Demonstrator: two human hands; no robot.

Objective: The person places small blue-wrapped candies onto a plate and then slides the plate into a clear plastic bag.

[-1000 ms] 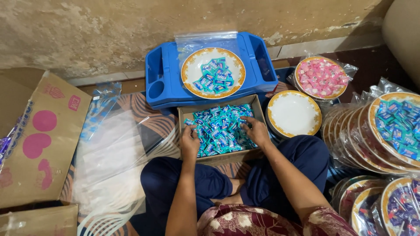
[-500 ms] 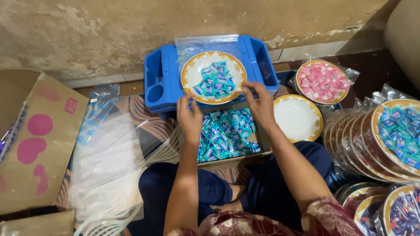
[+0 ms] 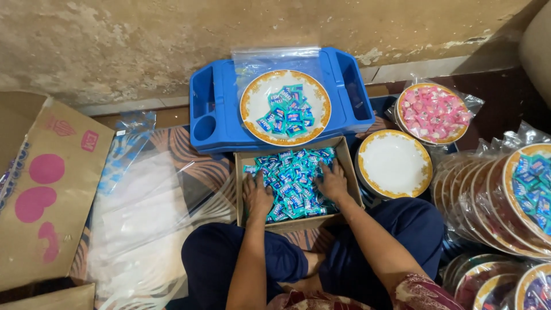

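Now both my hands are down in the small cardboard box (image 3: 298, 223) at the middle of the frame, just above my knees. My left hand (image 3: 256, 195) lies palm down on the left part of the blue-wrapped candies (image 3: 293, 175), and my right hand (image 3: 333, 182) lies on the right part. The hands are apart, with a heap of candies between them. My fingertips are sunk among the wrappers, so I cannot tell if they already close on some candies or only rest on them.

Just above the box, on the blue tray (image 3: 212, 109), stands a gold-rimmed plate (image 3: 249, 109). It carries only a small pile of the same candies at its centre. I judge the step as gathering a portion from the box, while this plate is partly filled.

A lift from here would call for the two hands to come together under the heap, cupped tight, because the wrappers look slippery and loose ones can fall on the way up.

To the right of the box lies an empty plate (image 3: 393, 163), and beyond it a bagged plate of pink sweets (image 3: 402, 103). Clear bags (image 3: 143, 206) lie at the left.
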